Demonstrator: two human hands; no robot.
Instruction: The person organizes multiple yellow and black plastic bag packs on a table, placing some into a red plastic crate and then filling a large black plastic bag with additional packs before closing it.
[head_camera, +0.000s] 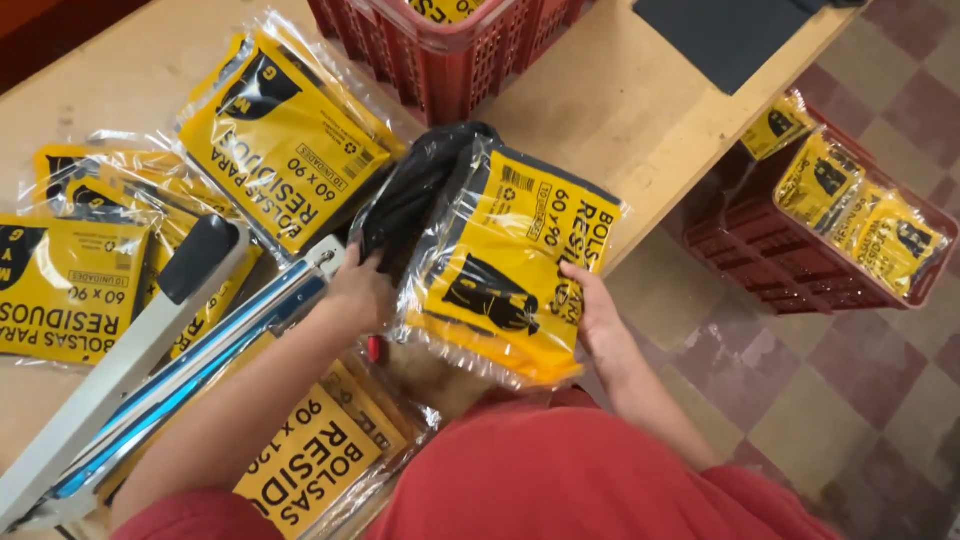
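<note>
Two hands grip one yellow pack (500, 270) above counter's (620, 110) front edge: left hand (360, 290) pinches black bags at open end, right hand (590, 300) clasps side. Unsealed yet; sealer (190, 350) adj., approx. five finished packs (285, 140) at left.

A white heat sealer (150, 350) with a black handle lies slanted on the wooden table (620, 110). Left of and behind the sealer lie sealed yellow packets (270, 140); another packet (310, 460) lies at its right side. Behind the sealer, a red crate (450, 50) stands on the table. Far right of the sealer, on the checkered floor (820, 400), a second red crate (790, 260) holds more yellow packets.
</note>
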